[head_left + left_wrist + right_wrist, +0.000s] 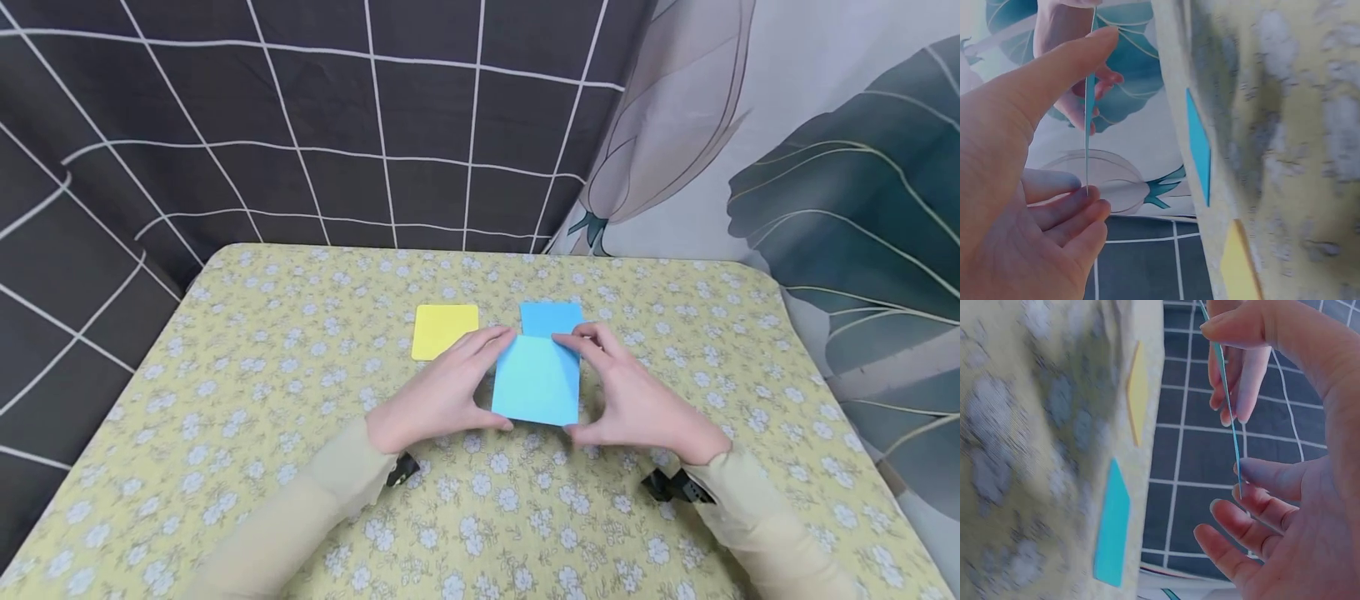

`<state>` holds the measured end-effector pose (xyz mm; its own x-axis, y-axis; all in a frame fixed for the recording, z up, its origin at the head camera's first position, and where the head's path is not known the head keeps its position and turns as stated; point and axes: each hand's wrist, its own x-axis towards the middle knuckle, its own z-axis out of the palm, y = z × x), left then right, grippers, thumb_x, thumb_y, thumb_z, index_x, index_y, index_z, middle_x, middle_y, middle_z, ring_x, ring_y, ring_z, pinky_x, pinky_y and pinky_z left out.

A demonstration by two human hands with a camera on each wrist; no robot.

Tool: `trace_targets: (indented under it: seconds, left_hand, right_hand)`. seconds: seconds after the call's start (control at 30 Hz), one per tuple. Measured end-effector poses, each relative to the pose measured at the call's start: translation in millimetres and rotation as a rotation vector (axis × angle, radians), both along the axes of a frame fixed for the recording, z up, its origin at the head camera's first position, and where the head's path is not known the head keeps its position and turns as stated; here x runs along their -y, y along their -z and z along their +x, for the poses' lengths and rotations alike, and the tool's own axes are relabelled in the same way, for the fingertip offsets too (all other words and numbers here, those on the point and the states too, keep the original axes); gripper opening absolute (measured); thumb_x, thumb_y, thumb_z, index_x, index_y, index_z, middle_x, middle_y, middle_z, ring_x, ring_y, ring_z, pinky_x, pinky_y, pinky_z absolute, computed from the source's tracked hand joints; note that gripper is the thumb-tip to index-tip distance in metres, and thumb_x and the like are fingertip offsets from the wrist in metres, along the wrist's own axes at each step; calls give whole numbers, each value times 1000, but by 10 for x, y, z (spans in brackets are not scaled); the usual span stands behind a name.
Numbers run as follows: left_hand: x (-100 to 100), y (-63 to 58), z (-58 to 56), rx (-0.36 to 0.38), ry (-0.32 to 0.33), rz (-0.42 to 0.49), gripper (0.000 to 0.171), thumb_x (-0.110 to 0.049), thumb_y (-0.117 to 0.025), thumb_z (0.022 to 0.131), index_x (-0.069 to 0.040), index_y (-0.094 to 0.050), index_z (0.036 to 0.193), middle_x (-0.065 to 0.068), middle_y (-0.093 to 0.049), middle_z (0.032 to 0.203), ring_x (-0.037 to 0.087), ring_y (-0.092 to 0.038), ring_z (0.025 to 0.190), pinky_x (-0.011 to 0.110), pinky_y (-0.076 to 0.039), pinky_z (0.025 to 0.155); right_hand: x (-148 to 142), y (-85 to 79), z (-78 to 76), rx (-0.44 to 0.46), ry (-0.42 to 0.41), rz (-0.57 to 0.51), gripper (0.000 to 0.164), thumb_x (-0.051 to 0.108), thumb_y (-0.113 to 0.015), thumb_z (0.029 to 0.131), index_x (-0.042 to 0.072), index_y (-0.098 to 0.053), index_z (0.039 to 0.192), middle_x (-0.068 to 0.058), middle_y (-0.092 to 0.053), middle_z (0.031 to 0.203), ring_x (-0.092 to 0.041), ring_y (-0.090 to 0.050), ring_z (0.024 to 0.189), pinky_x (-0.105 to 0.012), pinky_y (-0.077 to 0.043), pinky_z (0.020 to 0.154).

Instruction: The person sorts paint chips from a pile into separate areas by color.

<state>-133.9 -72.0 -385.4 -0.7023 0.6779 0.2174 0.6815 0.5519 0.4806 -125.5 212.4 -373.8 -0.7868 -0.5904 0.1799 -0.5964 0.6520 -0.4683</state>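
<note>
Both hands hold a light blue square sheet of paper (537,379) above the table, one at each side. My left hand (448,387) has its thumb at the sheet's lower left corner and its fingertips at the upper left one. The right hand (633,396) grips the opposite edge the same way, thumb below and fingertips above. Seen edge-on in the left wrist view, the sheet (1089,103) looks thin and single. Behind it on the table lies a blue square pad (551,318), partly hidden. A yellow square pad (444,330) lies left of that, beyond my left hand.
A yellow floral cloth (480,517) covers the table. At its far side hangs a dark curtain with a white grid (315,108), and a leaf-patterned curtain (847,192) hangs on the right. Dark bands (678,486) sit at both wrists.
</note>
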Motion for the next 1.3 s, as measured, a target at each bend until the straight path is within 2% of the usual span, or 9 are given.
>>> trace_targets:
  seconds: [0.23, 0.5, 0.67, 0.83, 1.07, 1.3]
  left_hand:
    - [-122, -91, -80, -24, -55, 11, 113, -48, -88, 77, -1, -27, 160, 13, -33, 160, 24, -31, 147, 32, -25, 120]
    - [-216, -118, -289, -44, -77, 57, 112, -45, -90, 77, 1, -29, 159, 15, -33, 161, 26, -31, 147, 32, -25, 121]
    - [-276, -161, -454, -7, -80, 49, 113, -44, -89, 77, -1, -26, 160, 14, -28, 164, 26, -27, 149, 33, -21, 122]
    - [-377, -176, -644, 35, -98, 52, 110, -41, -89, 79, -1, -25, 160, 13, -27, 164, 25, -24, 150, 32, -20, 122]
    - [-532, -47, -845, 124, -137, 9, 113, -39, -90, 77, -1, -24, 160, 14, -27, 164, 28, -25, 150, 38, -20, 123]
    - [-612, 134, -966, 141, -138, -78, 115, -41, -91, 76, 4, -24, 158, 19, -32, 161, 31, -31, 147, 36, -24, 121]
  right_hand:
    - [-41, -45, -88, -40, 49, -27, 117, 46, -95, 67, 3, -34, 157, -14, -31, 156, -35, -41, 136, -57, -46, 104]
    - [-86, -74, -220, -23, 122, -129, 114, 26, -98, 67, -1, -33, 156, -20, -39, 148, -40, -47, 129, -61, -45, 103]
    - [-129, -123, -377, -37, 131, -166, 112, 23, -99, 66, -2, -35, 155, -20, -42, 146, -42, -47, 129, -63, -43, 104]
    - [-183, -131, -571, 37, 154, -169, 107, 20, -95, 71, -2, -34, 156, -21, -40, 149, -44, -44, 131, -64, -42, 105]
    - [-236, -37, -781, 143, 194, -109, 108, 22, -93, 75, -1, -29, 158, -23, -34, 154, -44, -42, 134, -66, -41, 105]
    - [-258, 195, -952, 234, 220, -48, 108, 31, -93, 74, -2, -32, 157, -25, -36, 154, -44, -44, 133, -61, -42, 106]
